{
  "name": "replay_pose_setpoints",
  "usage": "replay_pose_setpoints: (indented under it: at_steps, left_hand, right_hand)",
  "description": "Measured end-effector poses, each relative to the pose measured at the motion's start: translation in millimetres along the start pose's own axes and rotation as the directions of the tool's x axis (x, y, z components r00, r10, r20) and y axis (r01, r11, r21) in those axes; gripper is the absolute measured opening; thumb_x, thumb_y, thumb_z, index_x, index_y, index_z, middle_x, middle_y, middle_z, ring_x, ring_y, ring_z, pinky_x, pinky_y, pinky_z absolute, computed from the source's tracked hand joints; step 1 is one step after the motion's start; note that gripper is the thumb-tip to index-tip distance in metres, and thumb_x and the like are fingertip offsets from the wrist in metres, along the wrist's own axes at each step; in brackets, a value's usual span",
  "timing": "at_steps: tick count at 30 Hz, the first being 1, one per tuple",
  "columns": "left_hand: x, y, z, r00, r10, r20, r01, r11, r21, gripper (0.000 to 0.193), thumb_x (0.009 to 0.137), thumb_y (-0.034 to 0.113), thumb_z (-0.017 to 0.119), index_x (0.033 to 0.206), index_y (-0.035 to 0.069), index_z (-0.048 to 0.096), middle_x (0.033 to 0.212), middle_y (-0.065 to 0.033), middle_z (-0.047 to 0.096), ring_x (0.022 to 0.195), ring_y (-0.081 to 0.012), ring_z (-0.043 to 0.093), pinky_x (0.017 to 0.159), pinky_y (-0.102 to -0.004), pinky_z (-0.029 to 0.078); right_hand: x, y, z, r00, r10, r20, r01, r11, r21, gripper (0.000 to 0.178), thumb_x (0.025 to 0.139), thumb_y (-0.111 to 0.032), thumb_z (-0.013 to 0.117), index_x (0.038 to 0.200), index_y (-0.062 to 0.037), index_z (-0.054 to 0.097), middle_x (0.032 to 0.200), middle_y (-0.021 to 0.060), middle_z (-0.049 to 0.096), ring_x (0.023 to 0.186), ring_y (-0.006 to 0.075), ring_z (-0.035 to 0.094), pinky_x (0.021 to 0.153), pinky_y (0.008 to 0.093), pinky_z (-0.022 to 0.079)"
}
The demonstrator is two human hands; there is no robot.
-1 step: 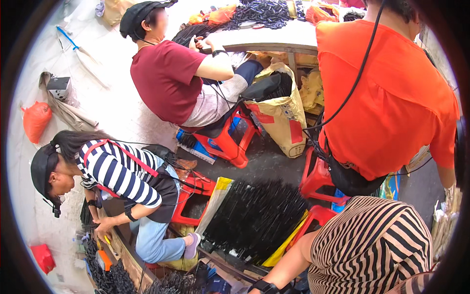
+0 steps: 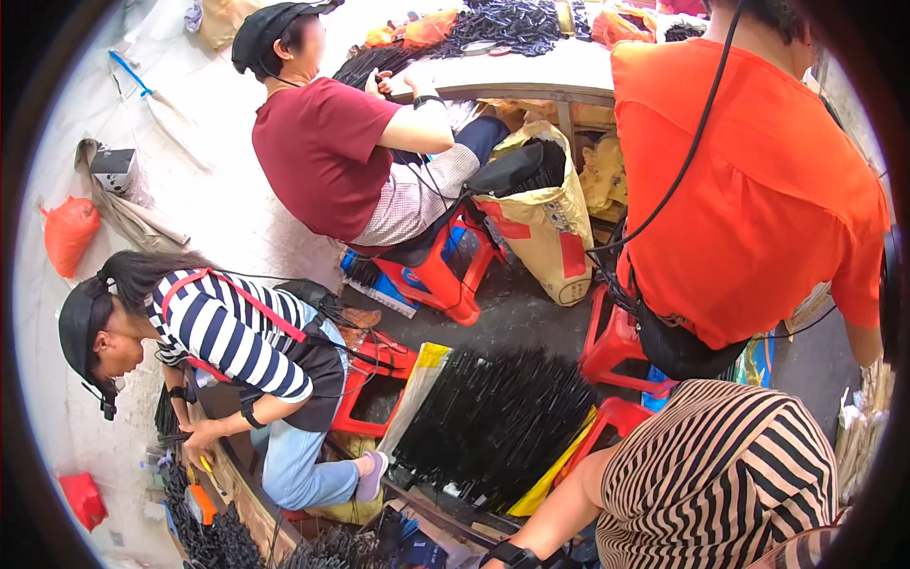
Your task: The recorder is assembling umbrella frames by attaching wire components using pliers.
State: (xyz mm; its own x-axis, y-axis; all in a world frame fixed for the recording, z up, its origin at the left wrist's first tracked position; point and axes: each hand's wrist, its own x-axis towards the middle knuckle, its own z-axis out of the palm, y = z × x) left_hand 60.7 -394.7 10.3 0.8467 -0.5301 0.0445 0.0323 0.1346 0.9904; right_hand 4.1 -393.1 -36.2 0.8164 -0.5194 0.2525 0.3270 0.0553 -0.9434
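The person's hands are outside the view; their state cannot be determined. Black strips (image 2: 493,427) lie left of red stools (image 2: 614,360).

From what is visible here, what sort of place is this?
Probably a small workshop for handwork: people sit on red stools, a dense bundle of thin black sticks lies among them, and more black pieces are heaped on the table.

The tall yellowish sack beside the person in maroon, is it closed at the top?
No: the yellowish sack gapes open at its top, with dark items showing inside.
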Motion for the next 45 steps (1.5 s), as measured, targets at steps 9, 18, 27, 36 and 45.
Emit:
replay_pose_setpoints:
  at_steps: [9, 18, 27, 36, 45]
  left_hand:
    - [3.9, -8.6, 9.0, 1.0, -0.02, 0.024, 0.021, 0.999, -0.034, 0.043, 0.098, 0.037, 0.046, 0.118, -0.001, 0.054, 0.097, -0.0086, 0.058, 0.087, -0.0193, 0.055, 0.075, -0.0303, 0.043]
    - [-0.1, -12.5, 9.4, 0.999, -0.018, 0.029, 0.019, 0.998, -0.052, 0.043, 0.098, 0.037, 0.046, 0.118, 0.0, 0.054, 0.096, -0.0084, 0.058, 0.086, -0.019, 0.055, 0.074, -0.0299, 0.043]
    - [-5.7, -6.7, 4.3, 1.0, -0.011, 0.02, 0.012, 0.997, -0.074, 0.043, 0.098, 0.038, 0.046, 0.118, 0.0, 0.054, 0.095, -0.0081, 0.058, 0.085, -0.0186, 0.055, 0.074, -0.0296, 0.043]
    - [-15.7, 4.3, -5.2, 1.0, 0.004, -0.008, -0.005, 0.996, -0.089, 0.044, 0.098, 0.038, 0.046, 0.118, 0.0, 0.054, 0.094, -0.0078, 0.058, 0.084, -0.0183, 0.055, 0.073, -0.0293, 0.043]
    - [-49.3, 25.2, -45.8, 0.983, 0.038, -0.182, -0.053, 0.995, -0.081, 0.044, 0.098, 0.038, 0.046, 0.119, 0.0, 0.054, 0.094, -0.0075, 0.058, 0.084, -0.0179, 0.054, 0.072, -0.0289, 0.043]
  right_hand:
    - [-1.3, 2.0, -6.3, 0.998, 0.06, -0.03, -0.058, 0.996, 0.073, 0.027, 0.083, -0.024, 0.065, 0.105, -0.0092, 0.064, 0.084, 0.0052, 0.067, 0.069, 0.0146, 0.064, 0.06, 0.0307, 0.051]
    - [-6.6, 10.3, -3.2, 0.999, 0.01, -0.043, -0.009, 1.0, 0.012, 0.029, 0.083, -0.026, 0.064, 0.107, -0.0095, 0.064, 0.089, 0.0077, 0.068, 0.079, 0.0193, 0.066, 0.068, 0.0328, 0.052]
    - [-7.5, 14.2, 8.4, 1.0, -0.024, 0.016, 0.023, 0.998, 0.052, 0.03, 0.087, -0.024, 0.06, 0.111, -0.0054, 0.06, 0.097, 0.0097, 0.068, 0.087, 0.0199, 0.065, 0.075, 0.0328, 0.051]
    - [-7.8, 2.3, 16.4, 0.996, 0.001, 0.085, -0.015, 0.987, 0.159, 0.026, 0.088, -0.013, 0.06, 0.111, -0.0022, 0.057, 0.091, 0.0063, 0.065, 0.08, 0.0136, 0.059, 0.069, 0.03, 0.051]
    - [-7.2, -5.7, 43.5, 0.956, -0.071, 0.285, 0.048, 0.995, 0.085, 0.023, 0.088, -0.016, 0.057, 0.109, -0.006, 0.057, 0.087, 0.0124, 0.063, 0.081, 0.0226, 0.061, 0.068, 0.0346, 0.048]
